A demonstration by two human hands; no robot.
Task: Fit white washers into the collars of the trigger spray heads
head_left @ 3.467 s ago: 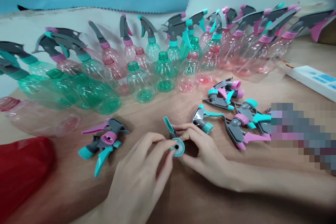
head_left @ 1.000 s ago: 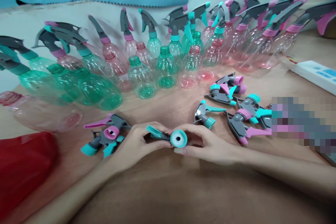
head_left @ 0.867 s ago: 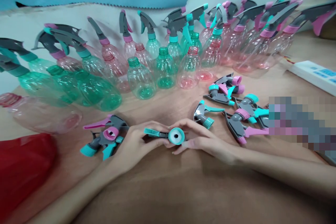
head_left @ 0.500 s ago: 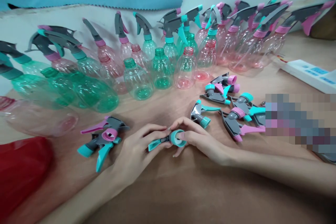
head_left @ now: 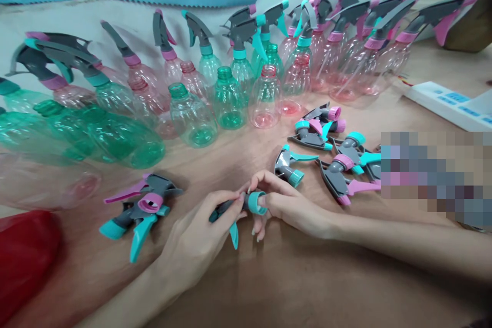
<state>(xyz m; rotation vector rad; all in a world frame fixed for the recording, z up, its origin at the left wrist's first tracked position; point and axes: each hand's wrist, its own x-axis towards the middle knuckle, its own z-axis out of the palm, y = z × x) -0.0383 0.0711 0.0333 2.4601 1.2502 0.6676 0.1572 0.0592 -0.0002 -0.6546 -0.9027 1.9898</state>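
Observation:
Between my hands, low over the table, is a grey and turquoise spray trigger head. My left hand is closed around its grey body, with the turquoise lever poking out below the fingers. My right hand grips the turquoise collar, its thumb at the collar's open end; the inside of the collar is partly hidden. Several loose trigger heads with pink and turquoise parts lie on the table just beyond my right hand. A small pile of loose trigger heads lies to the left of my left hand.
Across the back stand several clear green bottles and clear pink bottles, some topped with trigger heads, some open-necked. A red item lies at the left edge. A white power strip is at the right; a pixelated patch covers part there.
The trigger head has turned between my hands, so its lever now points down below my left fingers. The view has shifted slightly, moving the surroundings left.

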